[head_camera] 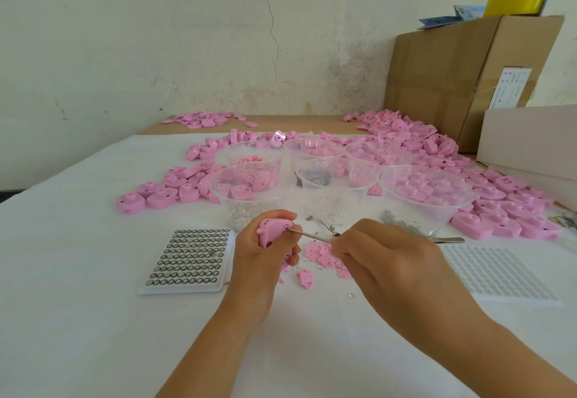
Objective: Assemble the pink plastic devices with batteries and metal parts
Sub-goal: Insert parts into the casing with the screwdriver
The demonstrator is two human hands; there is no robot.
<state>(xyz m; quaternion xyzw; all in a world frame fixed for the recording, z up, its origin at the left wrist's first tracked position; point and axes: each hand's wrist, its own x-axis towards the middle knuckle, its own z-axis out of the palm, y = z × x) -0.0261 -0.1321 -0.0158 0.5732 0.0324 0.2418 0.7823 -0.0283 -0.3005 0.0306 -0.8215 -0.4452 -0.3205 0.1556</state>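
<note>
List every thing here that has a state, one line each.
left hand, gripping the pink device
right hand, pinching the metal tool, tip at the device
battery tray, nearly full, lying flat
white tray, looks empty
large bowl, upright, holding pink parts

We're not reading any text here. We're seeing one white label [509, 88] on the side of the box [437, 79], but its print is coming through too small and blurred to make out.
</note>
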